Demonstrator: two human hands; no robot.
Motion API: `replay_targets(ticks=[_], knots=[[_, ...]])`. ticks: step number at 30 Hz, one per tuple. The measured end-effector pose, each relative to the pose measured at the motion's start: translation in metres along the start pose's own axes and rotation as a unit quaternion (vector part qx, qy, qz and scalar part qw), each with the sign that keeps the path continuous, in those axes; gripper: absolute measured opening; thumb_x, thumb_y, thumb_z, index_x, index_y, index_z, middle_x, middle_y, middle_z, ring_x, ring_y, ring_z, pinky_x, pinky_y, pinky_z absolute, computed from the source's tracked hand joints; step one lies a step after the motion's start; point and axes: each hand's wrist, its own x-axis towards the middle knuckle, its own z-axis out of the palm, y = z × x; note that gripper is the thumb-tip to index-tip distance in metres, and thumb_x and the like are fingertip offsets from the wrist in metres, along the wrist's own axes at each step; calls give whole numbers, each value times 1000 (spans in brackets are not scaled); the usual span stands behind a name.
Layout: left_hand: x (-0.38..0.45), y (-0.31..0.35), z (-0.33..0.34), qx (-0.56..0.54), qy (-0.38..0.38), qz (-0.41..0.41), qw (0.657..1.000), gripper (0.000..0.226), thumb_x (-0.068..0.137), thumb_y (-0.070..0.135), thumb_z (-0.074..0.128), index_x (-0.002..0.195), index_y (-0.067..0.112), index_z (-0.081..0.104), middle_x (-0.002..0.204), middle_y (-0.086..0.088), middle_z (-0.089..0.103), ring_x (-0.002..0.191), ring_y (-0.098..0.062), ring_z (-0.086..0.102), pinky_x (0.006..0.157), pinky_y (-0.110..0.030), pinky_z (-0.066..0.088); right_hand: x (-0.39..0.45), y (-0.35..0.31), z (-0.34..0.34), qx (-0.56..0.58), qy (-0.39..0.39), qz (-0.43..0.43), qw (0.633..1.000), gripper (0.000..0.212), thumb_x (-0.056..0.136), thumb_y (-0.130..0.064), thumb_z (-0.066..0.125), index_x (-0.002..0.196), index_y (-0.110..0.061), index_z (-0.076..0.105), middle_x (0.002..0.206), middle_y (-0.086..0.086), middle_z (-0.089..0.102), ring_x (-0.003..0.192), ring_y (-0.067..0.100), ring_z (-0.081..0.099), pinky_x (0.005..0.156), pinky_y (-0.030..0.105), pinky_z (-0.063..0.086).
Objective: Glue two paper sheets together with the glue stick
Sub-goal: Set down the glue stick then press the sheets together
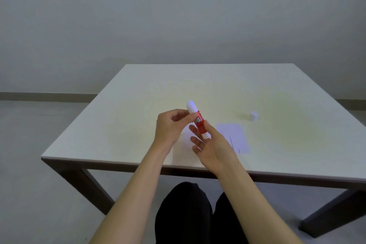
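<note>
A glue stick (198,122) with a red label and white ends is held upright-tilted above the table's middle. My left hand (170,127) pinches it at the label from the left. My right hand (213,148) grips its lower end between thumb and forefinger, the other fingers spread. A small white cap (253,115) stands on the table to the right, apart from the stick. One white paper sheet (236,136) with faint print lies flat just right of my right hand. A pale patch under my hands may be a second sheet; I cannot tell.
The pale square table (122,125) has dark legs; its near edge runs just in front of my forearms. My dark-trousered knees (184,214) sit below that edge. A grey wall and floor surround the table.
</note>
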Motion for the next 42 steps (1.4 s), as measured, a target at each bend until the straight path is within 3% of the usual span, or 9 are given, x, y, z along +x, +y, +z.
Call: replay_targets(ticks=[4, 7, 10, 15, 23, 29, 35, 39, 42], knots=[[31, 13, -16, 57, 73, 7, 996, 12, 65, 36, 77, 65, 25, 72, 66, 9, 75, 71, -1, 71, 65, -18, 44, 0, 10, -2, -320, 73, -166, 930, 41, 90, -30, 59, 128, -26, 47, 100, -7, 64, 86, 16, 58, 69, 21, 43], [58, 16, -28, 165, 132, 4, 977, 15, 67, 41, 72, 67, 26, 71, 68, 13, 72, 73, -1, 66, 59, -20, 41, -2, 29, -12, -589, 78, -320, 738, 45, 90, -31, 57, 133, -29, 47, 123, -10, 52, 112, 13, 45, 84, 18, 35], [76, 10, -29, 219, 149, 11, 964, 18, 71, 36, 72, 71, 19, 69, 72, 8, 70, 72, -11, 63, 58, -20, 42, -1, 41, -17, -743, 77, -321, 583, 46, 93, -37, 49, 137, -26, 46, 142, -6, 41, 129, 18, 35, 97, 27, 31], [86, -1, -22, 240, 140, 18, 960, 16, 71, 31, 74, 74, 16, 69, 72, 11, 65, 72, -9, 59, 55, -16, 35, -2, 41, -17, -801, 132, -369, 454, 35, 65, -33, 82, 93, -13, 75, 102, 2, 72, 92, 29, 68, 67, 37, 54], [87, -10, -24, 238, 144, -8, 960, 14, 70, 31, 74, 75, 18, 68, 73, 10, 66, 71, -10, 62, 54, -17, 36, 1, 33, -15, -833, 120, -345, 415, 32, 69, -46, 75, 83, -18, 74, 90, -3, 71, 95, 26, 66, 78, 34, 51], [83, -11, -26, 225, 148, -25, 963, 14, 71, 31, 73, 76, 20, 67, 75, 9, 67, 75, -13, 62, 58, -18, 42, 16, 22, -15, -845, 53, -305, 436, 43, 90, -51, 45, 115, -21, 63, 117, -2, 58, 123, 25, 35, 103, 37, 12], [81, -15, -29, 223, 145, -24, 964, 22, 72, 38, 73, 85, 20, 68, 88, 6, 72, 80, -14, 64, 59, -22, 40, 8, 21, -10, -829, 85, -390, 392, 19, 61, -43, 79, 59, -26, 71, 64, -9, 64, 79, 19, 66, 90, 40, 49], [79, -18, -29, 225, 137, -26, 964, 48, 73, 41, 74, 112, 17, 63, 121, 1, 62, 102, -14, 59, 77, -24, 40, 11, 25, -15, -792, 92, -450, 402, 15, 64, -32, 80, 59, -22, 71, 68, -5, 66, 79, 22, 67, 96, 41, 38], [69, -11, -32, 208, 239, 20, 948, 59, 75, 40, 73, 126, 16, 54, 137, -3, 43, 125, -18, 44, 89, -22, 33, 13, 14, -17, -736, 119, -491, 450, 12, 70, -27, 79, 66, -17, 73, 74, -1, 70, 82, 25, 67, 94, 39, 29]])
